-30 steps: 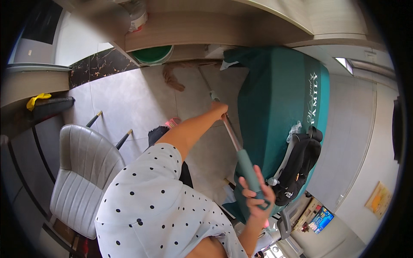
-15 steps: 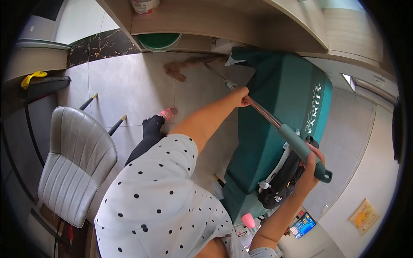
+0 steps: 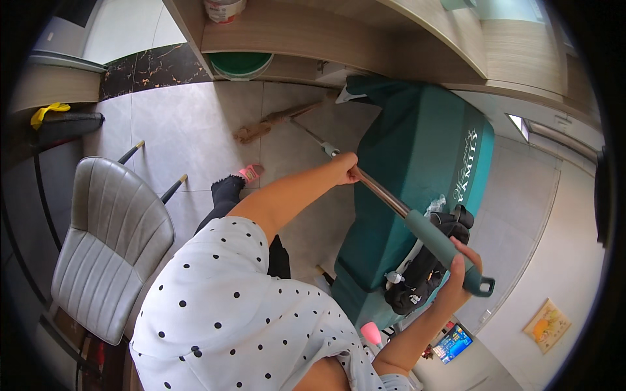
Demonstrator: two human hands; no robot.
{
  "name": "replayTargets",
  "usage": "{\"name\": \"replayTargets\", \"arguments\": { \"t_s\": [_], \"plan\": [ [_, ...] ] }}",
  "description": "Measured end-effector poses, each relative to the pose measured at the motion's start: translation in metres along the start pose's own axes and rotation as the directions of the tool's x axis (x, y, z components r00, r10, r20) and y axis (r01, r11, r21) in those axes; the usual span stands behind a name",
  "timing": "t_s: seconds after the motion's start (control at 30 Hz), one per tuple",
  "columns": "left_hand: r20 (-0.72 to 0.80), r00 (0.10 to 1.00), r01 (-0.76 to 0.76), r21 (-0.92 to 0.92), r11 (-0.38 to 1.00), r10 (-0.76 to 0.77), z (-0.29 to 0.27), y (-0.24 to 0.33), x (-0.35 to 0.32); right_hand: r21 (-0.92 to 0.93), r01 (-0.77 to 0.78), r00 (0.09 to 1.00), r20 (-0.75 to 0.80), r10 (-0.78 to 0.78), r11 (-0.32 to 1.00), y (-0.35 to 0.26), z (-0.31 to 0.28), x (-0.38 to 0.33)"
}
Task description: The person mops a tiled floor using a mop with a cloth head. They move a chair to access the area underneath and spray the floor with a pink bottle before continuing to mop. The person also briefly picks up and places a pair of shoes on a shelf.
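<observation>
While my right hand wraps closed around the green grip at the top of the broom handle, close to my body, my left hand is closed around the bare metal shaft further down. The handle slants away from me across the edge of the green-covered table, where a black bag sits just beside my right hand. Past my left hand, the broom head lies on the grey tiled floor. A grey padded chair stands on my left, and a green bucket sits under the far wooden counter.
</observation>
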State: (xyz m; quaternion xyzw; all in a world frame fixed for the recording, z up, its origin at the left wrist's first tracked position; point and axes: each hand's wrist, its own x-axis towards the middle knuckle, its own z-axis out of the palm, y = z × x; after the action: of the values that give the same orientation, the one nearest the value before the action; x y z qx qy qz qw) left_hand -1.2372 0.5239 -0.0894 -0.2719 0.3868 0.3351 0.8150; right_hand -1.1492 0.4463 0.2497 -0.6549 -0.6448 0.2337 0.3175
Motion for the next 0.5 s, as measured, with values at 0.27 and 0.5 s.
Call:
{"name": "replayTargets", "arguments": {
  "t_s": [0.27,0.5],
  "plan": [
    [0.03,0.988,-0.151,0.046,0.987,0.149,-0.002,0.022,0.032,0.005,0.02,0.999,-0.044,-0.019,1.0,0.01,0.021,-0.003],
    [-0.092,0.994,-0.041,0.214,0.976,0.062,-0.025,-0.013,0.036,-0.042,-0.157,0.985,-0.075,0.154,0.987,0.033,0.006,-0.046]
  ]
}}
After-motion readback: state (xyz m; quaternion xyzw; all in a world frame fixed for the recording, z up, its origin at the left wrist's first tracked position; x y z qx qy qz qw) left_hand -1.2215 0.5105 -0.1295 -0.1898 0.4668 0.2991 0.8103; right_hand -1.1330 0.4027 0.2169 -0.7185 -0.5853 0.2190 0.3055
